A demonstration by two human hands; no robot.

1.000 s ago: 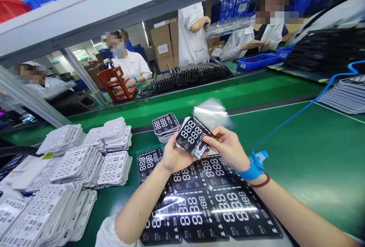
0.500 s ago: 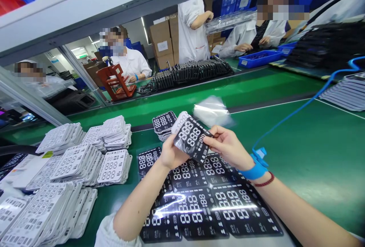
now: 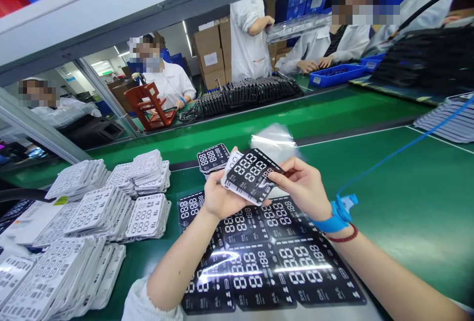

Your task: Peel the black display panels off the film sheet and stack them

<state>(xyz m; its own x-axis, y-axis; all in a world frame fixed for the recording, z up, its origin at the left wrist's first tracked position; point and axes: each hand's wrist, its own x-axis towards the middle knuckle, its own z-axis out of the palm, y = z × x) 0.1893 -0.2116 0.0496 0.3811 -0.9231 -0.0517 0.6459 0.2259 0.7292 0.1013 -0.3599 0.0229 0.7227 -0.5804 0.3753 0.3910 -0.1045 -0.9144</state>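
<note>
My left hand (image 3: 219, 198) grips a white frame with a black digit film (image 3: 249, 175) on its face, held up above the table. My right hand (image 3: 301, 188) pinches the film's right edge between thumb and fingers. Below both hands lie several black sheets of digit films (image 3: 259, 257) spread flat on the green table. A small stack of finished black-faced panels (image 3: 214, 158) sits just behind my left hand. A blue strap (image 3: 335, 215) with a blue cord circles my right wrist.
Stacks of white frames (image 3: 111, 202) fill the left of the table. A clear plastic film (image 3: 274, 143) lies behind the hands. A green conveyor belt (image 3: 333, 113) runs across; several people in white coats work on its far side beside black parts and a blue tray (image 3: 335, 75).
The panel in my hands has tilted from steeply angled to flatter and risen slightly. My right hand's pinch shifted along the film's right edge.
</note>
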